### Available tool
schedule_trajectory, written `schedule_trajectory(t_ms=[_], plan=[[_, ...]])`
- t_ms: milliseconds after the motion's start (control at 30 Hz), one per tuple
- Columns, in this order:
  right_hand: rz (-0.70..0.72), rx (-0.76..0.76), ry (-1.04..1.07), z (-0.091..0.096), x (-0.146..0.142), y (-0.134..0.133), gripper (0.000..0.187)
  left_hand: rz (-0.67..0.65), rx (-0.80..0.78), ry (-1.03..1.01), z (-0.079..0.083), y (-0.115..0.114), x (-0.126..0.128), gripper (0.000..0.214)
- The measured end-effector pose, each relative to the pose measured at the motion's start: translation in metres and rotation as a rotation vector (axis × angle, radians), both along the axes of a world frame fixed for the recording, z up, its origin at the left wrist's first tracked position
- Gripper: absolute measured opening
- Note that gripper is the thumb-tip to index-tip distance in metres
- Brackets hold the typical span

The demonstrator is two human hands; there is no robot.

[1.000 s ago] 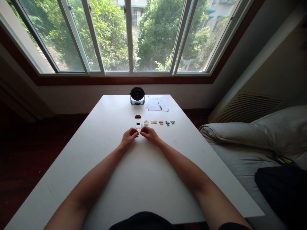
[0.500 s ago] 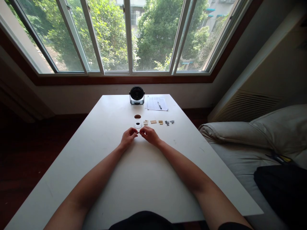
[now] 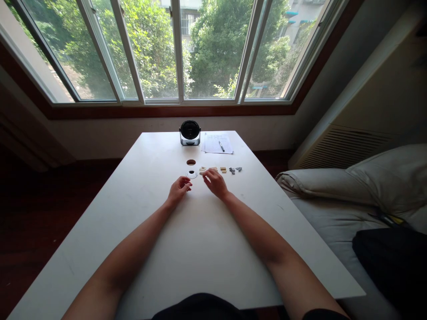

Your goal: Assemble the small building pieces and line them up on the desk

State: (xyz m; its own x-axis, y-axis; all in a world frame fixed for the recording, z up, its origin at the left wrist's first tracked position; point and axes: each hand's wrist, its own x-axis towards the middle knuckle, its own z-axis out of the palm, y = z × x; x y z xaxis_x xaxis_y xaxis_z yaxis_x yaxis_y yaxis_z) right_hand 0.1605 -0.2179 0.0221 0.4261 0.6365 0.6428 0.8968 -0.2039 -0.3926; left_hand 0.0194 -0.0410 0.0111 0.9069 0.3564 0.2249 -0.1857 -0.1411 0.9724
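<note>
My left hand rests on the white table with its fingers pinched on something too small to name. My right hand lies a little to the right, fingers curled loosely, reaching toward a row of small building pieces. The row holds pale and tan pieces, orange-tan pieces and grey pieces. A small white ring with a dark centre sits just beyond my left hand. A brown disc lies behind it.
A small black desk fan stands at the table's far edge, beside a sheet of paper with a pen on it. A bed with pillows is at the right. Windows fill the far wall.
My hands, which were pinched together in front of the ring, have come apart. My right hand has moved right and forward toward the row of pieces. My left hand has stayed in place.
</note>
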Motion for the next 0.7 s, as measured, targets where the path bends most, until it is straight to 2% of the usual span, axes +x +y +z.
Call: schedule_trajectory(t_ms=[167,333,500,700], plan=[[-0.502,0.054,-0.020,-0.002,0.061,-0.047,0.020,-0.014,-0.004,0.015,0.001,-0.002,-0.001,0.024],[-0.867,0.036,0.057,-0.014,0.102,-0.094,0.017,-0.010,0.004,0.015,0.002,-0.004,0.000,0.022],[-1.035,-0.084,0.234,-0.028,0.112,-0.110,0.017,-0.023,0.024,0.037,0.002,-0.003,0.000,0.021],[-1.040,-0.222,0.323,-0.027,0.110,-0.106,0.022,-0.026,0.029,0.056,0.002,-0.002,-0.001,0.022]])
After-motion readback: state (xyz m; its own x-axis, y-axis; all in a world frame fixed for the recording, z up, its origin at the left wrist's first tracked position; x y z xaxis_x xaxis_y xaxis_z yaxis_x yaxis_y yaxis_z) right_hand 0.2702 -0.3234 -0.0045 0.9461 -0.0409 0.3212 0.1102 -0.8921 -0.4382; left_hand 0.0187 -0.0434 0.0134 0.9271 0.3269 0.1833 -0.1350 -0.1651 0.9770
